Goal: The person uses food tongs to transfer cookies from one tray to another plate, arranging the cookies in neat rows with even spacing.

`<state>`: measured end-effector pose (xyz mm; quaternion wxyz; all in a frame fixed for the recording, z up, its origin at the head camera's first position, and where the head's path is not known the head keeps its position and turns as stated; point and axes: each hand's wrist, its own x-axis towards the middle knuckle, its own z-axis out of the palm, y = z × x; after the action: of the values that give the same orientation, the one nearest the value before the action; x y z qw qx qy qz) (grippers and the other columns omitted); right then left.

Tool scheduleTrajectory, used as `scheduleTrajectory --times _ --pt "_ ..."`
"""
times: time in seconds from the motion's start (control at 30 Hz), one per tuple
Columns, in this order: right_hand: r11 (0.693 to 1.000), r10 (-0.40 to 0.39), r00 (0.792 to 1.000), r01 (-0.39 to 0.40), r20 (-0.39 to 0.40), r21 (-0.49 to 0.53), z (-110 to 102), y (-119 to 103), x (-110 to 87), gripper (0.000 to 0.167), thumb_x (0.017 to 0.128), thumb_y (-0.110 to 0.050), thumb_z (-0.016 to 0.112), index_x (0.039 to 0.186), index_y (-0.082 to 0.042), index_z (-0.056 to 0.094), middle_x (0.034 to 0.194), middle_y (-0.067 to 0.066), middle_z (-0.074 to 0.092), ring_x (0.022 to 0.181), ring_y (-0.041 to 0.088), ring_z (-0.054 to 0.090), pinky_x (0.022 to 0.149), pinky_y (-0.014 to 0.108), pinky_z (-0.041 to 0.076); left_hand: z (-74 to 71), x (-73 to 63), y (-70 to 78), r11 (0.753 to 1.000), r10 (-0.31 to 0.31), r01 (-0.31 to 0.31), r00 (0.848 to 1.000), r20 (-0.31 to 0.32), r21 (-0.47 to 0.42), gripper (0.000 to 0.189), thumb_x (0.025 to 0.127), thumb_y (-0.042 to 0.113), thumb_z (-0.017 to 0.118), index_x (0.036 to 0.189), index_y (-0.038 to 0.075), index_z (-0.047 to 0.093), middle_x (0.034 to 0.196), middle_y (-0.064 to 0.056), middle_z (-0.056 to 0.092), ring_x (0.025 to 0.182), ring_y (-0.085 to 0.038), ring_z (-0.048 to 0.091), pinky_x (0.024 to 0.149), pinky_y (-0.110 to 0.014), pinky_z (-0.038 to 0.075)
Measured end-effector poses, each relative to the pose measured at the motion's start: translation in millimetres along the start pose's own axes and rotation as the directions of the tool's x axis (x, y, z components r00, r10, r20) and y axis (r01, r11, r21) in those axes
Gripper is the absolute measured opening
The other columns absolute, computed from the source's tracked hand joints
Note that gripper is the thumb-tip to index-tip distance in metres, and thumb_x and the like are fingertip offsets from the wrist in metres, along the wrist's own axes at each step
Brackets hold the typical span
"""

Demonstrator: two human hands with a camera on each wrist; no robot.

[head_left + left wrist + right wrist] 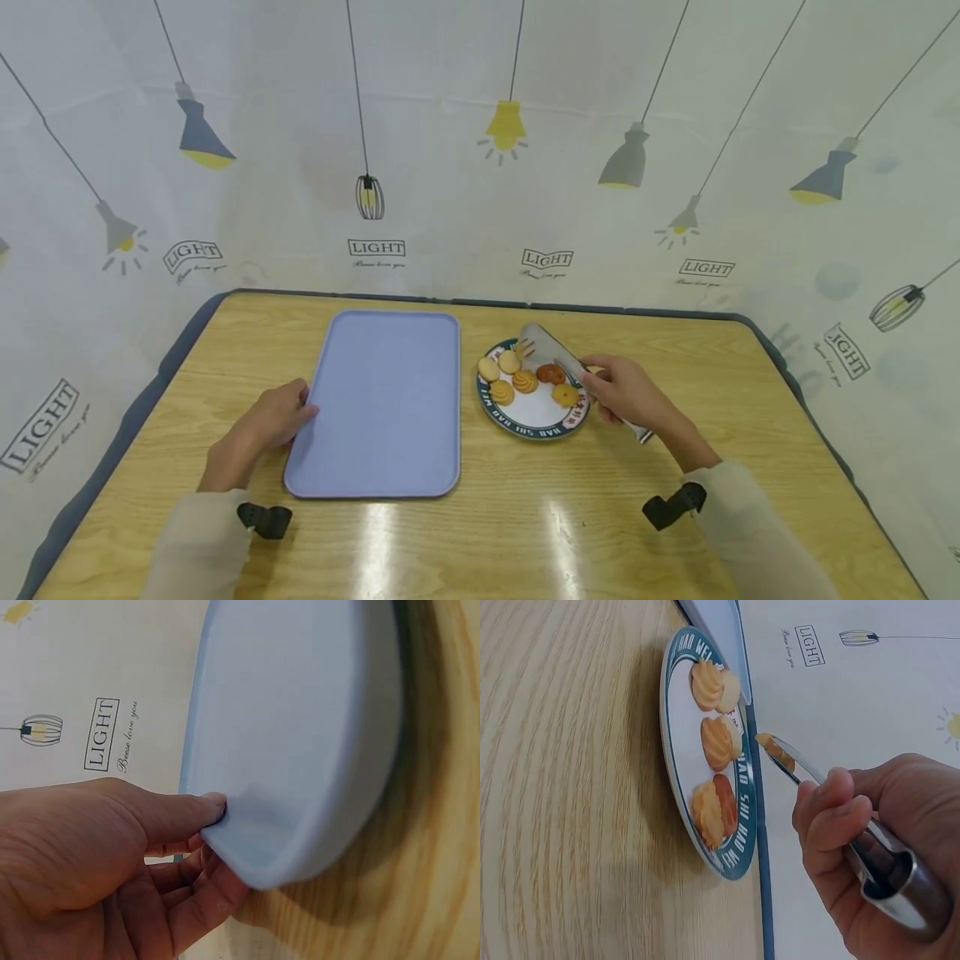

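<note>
Sleeves [201, 542] lie nearest; left hand [273, 415] pinches tray [386, 408] rim, likely steadying it; right hand [626, 387] squeezes tongs [553, 348], apparently to keep biscuit [781, 755] clamped beyond fingertips, above plate [532, 412]

The person's bare left hand [262, 423] is at eight o'clock in the head view, its forearm, in a pale beige, long fabric sleeve [197, 542], slanting toward one o'clock. In the left wrist view, the nearly straight thumb [176, 813] points to three o'clock, pinching against curled fingers [206, 906] below it. The bare right hand [633, 392] is at four o'clock, its forearm, in a matching beige fabric sleeve [753, 529], angled between ten and eleven o'clock; its fingers [831, 823] are bent in a grip, joints toward nine o'clock in the right wrist view.
</note>
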<state>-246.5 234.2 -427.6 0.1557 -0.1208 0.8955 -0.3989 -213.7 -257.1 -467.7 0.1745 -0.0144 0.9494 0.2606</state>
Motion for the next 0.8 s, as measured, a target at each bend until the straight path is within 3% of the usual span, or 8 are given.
scheduleTrajectory --times 0.2,0.43,0.8 --pt "0.997 -0.034 0.999 0.034 -0.004 0.068 8.8 -7.6 7.4 0.041 0.105 -0.02 0.047 0.142 -0.003 0.047 0.078 0.026 0.061 0.044 0.014 0.047 0.04 0.028 0.04 -1.2 -1.0 0.5 1.0 0.024 -0.024 1.0 -0.005 0.016 0.022 0.101 0.012 0.05 0.111 -0.007 0.049 0.088 -0.014 0.056 0.077 -0.023 0.054 0.063 -0.032 0.044" --pt "0.995 -0.047 0.999 0.048 -0.015 0.085 22.7 -21.3 20.7 0.039 0.104 -0.02 0.051 0.138 -0.002 0.051 0.079 0.021 0.064 0.046 0.015 0.051 0.041 0.028 0.043 -1.2 -2.0 1.4 0.999 0.026 -0.025 0.999 -0.023 0.031 0.022 0.1 0.012 0.052 0.11 -0.008 0.05 0.088 -0.015 0.057 0.076 -0.023 0.055 0.063 -0.032 0.045" --pt "0.981 -0.032 0.999 0.023 0.041 0.194 54.3 -44.3 44.5 0.036 0.104 -0.02 0.049 0.137 -0.005 0.051 0.079 0.022 0.062 0.044 0.012 0.049 0.041 0.027 0.041 4.4 0.6 3.9 0.999 0.034 -0.033 0.998 -0.045 0.014 0.022 0.099 0.011 0.054 0.11 -0.007 0.052 0.088 -0.015 0.06 0.074 -0.021 0.056 0.061 -0.031 0.046"
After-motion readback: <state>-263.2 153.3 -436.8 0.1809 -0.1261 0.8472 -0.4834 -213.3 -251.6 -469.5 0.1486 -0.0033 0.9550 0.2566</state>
